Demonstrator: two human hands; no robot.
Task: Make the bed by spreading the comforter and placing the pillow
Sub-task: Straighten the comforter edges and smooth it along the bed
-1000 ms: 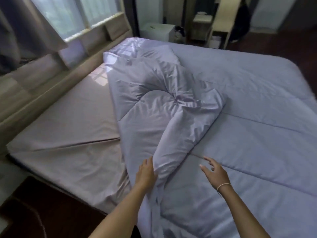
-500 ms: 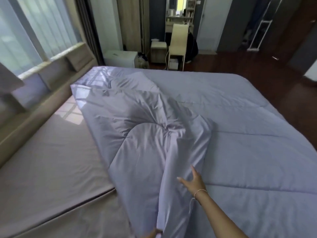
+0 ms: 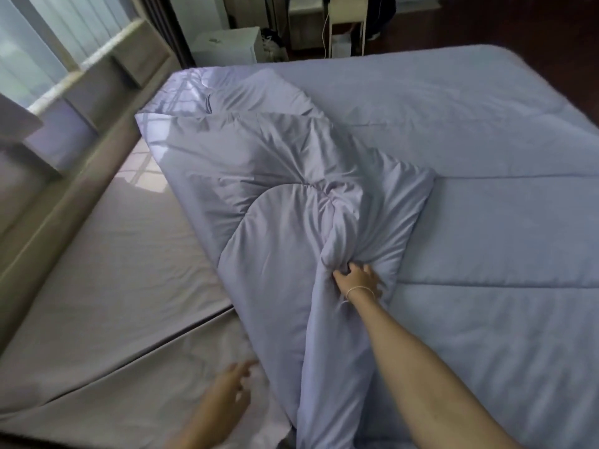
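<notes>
Change: half a second ago the right hand (image 3: pixel 358 280) lay flat-fingered against the folded-back flap; now its fingers are sunk into the bunched fabric; the left hand (image 3: pixel 228 388), then barely in view at the bottom edge, has come off the cloth and hangs above the sheet.
Meaning for the task: judged from this, the folded part is about to be drawn open toward the headboard side; the spreading is partly done.
Right grip: clenched on a gathered ridge of the soft lilac-grey quilted comforter (image 3: pixel 486 254), fingers curled into the folds, thumb side hidden.
Left grip: released; fingers loosely spread, blurred, holding nothing; just beside the comforter's hanging edge.
Comforter: flat across the right of the bed; its left portion doubled back in a crumpled heap at the middle.
Bare area: the beige fitted sheet (image 3: pixel 113 270) lies uncovered along the padded beige headboard (image 3: pixel 81 176).
Pillow: none that I can see.
</notes>
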